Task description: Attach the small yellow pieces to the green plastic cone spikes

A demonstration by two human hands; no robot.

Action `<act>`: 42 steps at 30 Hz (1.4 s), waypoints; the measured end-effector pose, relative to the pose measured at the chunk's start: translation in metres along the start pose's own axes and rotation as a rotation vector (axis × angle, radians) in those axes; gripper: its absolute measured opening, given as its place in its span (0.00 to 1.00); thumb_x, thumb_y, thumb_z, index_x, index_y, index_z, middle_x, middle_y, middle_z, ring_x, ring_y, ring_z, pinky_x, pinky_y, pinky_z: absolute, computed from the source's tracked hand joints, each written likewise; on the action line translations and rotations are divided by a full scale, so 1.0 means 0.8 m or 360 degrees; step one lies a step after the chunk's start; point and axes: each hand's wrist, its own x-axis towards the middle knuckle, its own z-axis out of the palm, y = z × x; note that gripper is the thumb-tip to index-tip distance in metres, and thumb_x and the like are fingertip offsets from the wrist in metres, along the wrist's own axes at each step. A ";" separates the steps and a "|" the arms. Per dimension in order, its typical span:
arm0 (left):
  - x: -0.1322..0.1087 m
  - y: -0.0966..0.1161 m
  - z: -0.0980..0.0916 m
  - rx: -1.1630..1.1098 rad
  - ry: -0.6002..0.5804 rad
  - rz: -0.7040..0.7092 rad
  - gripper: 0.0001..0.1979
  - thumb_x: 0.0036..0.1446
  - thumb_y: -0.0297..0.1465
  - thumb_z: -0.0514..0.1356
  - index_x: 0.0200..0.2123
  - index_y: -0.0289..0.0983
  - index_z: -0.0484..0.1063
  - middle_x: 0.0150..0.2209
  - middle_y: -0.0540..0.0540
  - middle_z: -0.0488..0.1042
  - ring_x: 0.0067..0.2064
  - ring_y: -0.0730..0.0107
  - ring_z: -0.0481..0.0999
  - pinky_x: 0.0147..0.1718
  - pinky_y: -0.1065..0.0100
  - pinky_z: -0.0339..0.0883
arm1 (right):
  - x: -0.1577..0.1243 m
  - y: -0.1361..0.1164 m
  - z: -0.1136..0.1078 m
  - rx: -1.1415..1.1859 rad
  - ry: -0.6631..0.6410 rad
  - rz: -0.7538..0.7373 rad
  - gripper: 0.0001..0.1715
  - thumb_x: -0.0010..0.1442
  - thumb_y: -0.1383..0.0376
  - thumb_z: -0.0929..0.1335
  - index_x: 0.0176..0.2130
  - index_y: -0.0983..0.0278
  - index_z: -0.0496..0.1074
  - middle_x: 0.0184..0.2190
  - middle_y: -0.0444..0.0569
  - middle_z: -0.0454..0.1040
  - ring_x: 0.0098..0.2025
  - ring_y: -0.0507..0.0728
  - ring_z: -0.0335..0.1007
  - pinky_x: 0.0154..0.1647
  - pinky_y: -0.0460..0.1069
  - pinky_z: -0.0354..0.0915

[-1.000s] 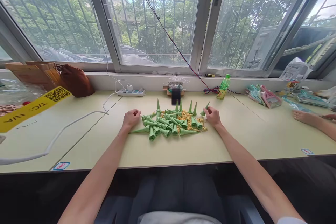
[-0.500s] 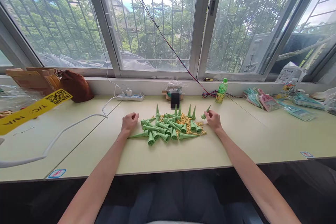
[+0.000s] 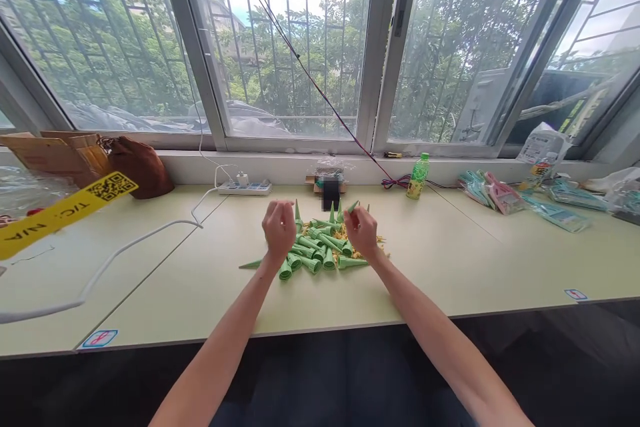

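Note:
A heap of green plastic cones (image 3: 315,250) lies on the pale table (image 3: 450,260), mixed with small yellow pieces (image 3: 345,235). A few cones stand upright at the back of the heap. My left hand (image 3: 279,227) is raised over the heap's left side with its fingers curled; what it holds, if anything, is hidden. My right hand (image 3: 361,230) is lifted over the right side and pinches a green cone (image 3: 353,207) at its fingertips.
Along the window sill lie a white power strip (image 3: 244,187) with a long white cable (image 3: 125,247), a green bottle (image 3: 417,176), a brown pouch (image 3: 137,165) and cardboard. Packets of pink and teal items (image 3: 493,190) lie at the right. A yellow tape strip (image 3: 55,213) hangs at the left.
Both hands rose off the table and came together over the heap, the right one carrying a green cone. The view tilted up slightly; another person's hand at the far right is out of view.

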 end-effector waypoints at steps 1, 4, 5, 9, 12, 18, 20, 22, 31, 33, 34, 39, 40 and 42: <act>-0.005 0.015 0.010 -0.0085 -0.0022 0.0005 0.16 0.68 0.34 0.47 0.33 0.36 0.71 0.34 0.43 0.72 0.30 0.71 0.70 0.28 0.70 0.62 | 0.000 -0.009 0.010 0.0026 -0.0010 0.0002 0.18 0.66 0.58 0.62 0.26 0.62 0.60 0.21 0.42 0.62 0.22 0.50 0.56 0.26 0.46 0.57; -0.024 0.045 0.033 -0.0221 -0.0141 -0.0053 0.15 0.69 0.33 0.46 0.40 0.36 0.71 0.37 0.42 0.72 0.32 0.71 0.71 0.27 0.71 0.63 | -0.006 -0.025 0.023 0.0116 -0.0053 0.0123 0.19 0.66 0.57 0.62 0.25 0.61 0.58 0.20 0.41 0.61 0.22 0.50 0.55 0.26 0.45 0.56; -0.030 0.051 0.037 -0.0237 -0.0203 -0.0069 0.14 0.69 0.33 0.46 0.41 0.36 0.71 0.39 0.42 0.72 0.32 0.72 0.71 0.28 0.71 0.64 | -0.010 -0.027 0.021 0.0135 -0.0074 0.0175 0.20 0.66 0.56 0.62 0.25 0.61 0.57 0.20 0.41 0.60 0.22 0.50 0.55 0.26 0.45 0.55; -0.051 0.059 0.038 -0.0280 -0.0506 -0.0039 0.11 0.66 0.33 0.50 0.46 0.38 0.69 0.44 0.42 0.73 0.36 0.71 0.73 0.31 0.70 0.67 | -0.020 -0.026 -0.004 0.0122 -0.0205 0.0355 0.23 0.65 0.52 0.61 0.23 0.60 0.52 0.18 0.40 0.56 0.21 0.50 0.50 0.24 0.46 0.54; -0.060 0.058 0.035 -0.0288 -0.0662 0.0035 0.12 0.63 0.32 0.54 0.49 0.40 0.68 0.43 0.43 0.73 0.38 0.67 0.73 0.35 0.67 0.69 | -0.021 -0.025 -0.016 0.0115 -0.0223 0.0471 0.24 0.63 0.51 0.61 0.22 0.60 0.52 0.17 0.40 0.54 0.21 0.50 0.48 0.23 0.46 0.53; -0.070 0.054 0.042 -0.0289 -0.0959 0.0124 0.22 0.59 0.30 0.58 0.57 0.38 0.62 0.47 0.40 0.73 0.50 0.58 0.71 0.48 0.59 0.68 | -0.023 -0.025 -0.008 0.0189 -0.0330 0.0462 0.24 0.63 0.51 0.61 0.22 0.61 0.55 0.17 0.40 0.55 0.22 0.50 0.49 0.23 0.46 0.51; -0.071 0.052 0.044 -0.0293 -0.0996 0.0086 0.22 0.59 0.28 0.57 0.57 0.38 0.62 0.48 0.40 0.73 0.51 0.57 0.71 0.49 0.58 0.67 | -0.025 -0.024 -0.005 0.0208 -0.0370 0.0426 0.25 0.64 0.51 0.61 0.22 0.61 0.55 0.17 0.40 0.55 0.21 0.50 0.49 0.23 0.46 0.51; -0.071 0.051 0.044 -0.0306 -0.1021 0.0059 0.20 0.60 0.27 0.56 0.56 0.38 0.63 0.47 0.41 0.73 0.50 0.58 0.71 0.48 0.59 0.67 | -0.026 -0.023 -0.005 0.0221 -0.0391 0.0408 0.26 0.64 0.51 0.61 0.21 0.61 0.54 0.17 0.40 0.55 0.21 0.50 0.49 0.23 0.46 0.50; -0.067 0.046 0.046 -0.0244 -0.0950 -0.0014 0.13 0.63 0.32 0.55 0.50 0.37 0.67 0.39 0.42 0.74 0.41 0.62 0.73 0.40 0.63 0.66 | -0.018 -0.002 -0.017 0.0304 -0.0318 0.0537 0.32 0.69 0.49 0.51 0.35 0.64 0.72 0.23 0.46 0.70 0.22 0.52 0.63 0.27 0.47 0.59; -0.063 0.046 0.044 -0.0301 -0.0920 -0.0078 0.09 0.64 0.33 0.54 0.46 0.38 0.68 0.37 0.44 0.74 0.38 0.64 0.73 0.38 0.65 0.66 | -0.015 0.006 -0.021 0.0192 -0.0218 0.0548 0.31 0.70 0.50 0.51 0.35 0.64 0.72 0.23 0.47 0.70 0.22 0.52 0.63 0.28 0.47 0.59; -0.062 0.047 0.042 -0.0343 -0.0923 -0.0107 0.08 0.64 0.33 0.54 0.43 0.38 0.68 0.35 0.45 0.74 0.36 0.66 0.73 0.37 0.66 0.65 | -0.014 0.010 -0.023 0.0108 -0.0179 0.0550 0.30 0.69 0.51 0.52 0.34 0.64 0.72 0.23 0.47 0.70 0.22 0.52 0.63 0.28 0.47 0.59; -0.055 0.045 0.040 -0.0355 -0.0813 -0.0200 0.09 0.64 0.36 0.53 0.36 0.38 0.68 0.33 0.46 0.73 0.35 0.66 0.72 0.33 0.67 0.64 | -0.013 0.029 -0.027 -0.0304 -0.0331 0.0477 0.22 0.65 0.57 0.60 0.26 0.62 0.70 0.21 0.47 0.70 0.23 0.54 0.62 0.28 0.48 0.57; -0.055 0.045 0.040 -0.0348 -0.0807 -0.0201 0.10 0.65 0.37 0.53 0.36 0.38 0.68 0.33 0.45 0.72 0.36 0.66 0.72 0.33 0.67 0.64 | -0.014 0.032 -0.026 -0.0326 -0.0395 0.0449 0.19 0.63 0.58 0.61 0.26 0.63 0.70 0.22 0.47 0.71 0.24 0.54 0.63 0.29 0.48 0.58; -0.055 0.043 0.042 -0.0350 -0.0794 -0.0205 0.12 0.65 0.39 0.53 0.35 0.38 0.68 0.34 0.44 0.72 0.37 0.66 0.72 0.33 0.68 0.65 | -0.016 0.035 -0.024 -0.0328 -0.0529 0.0375 0.13 0.60 0.62 0.63 0.28 0.63 0.72 0.24 0.48 0.73 0.27 0.55 0.65 0.33 0.48 0.60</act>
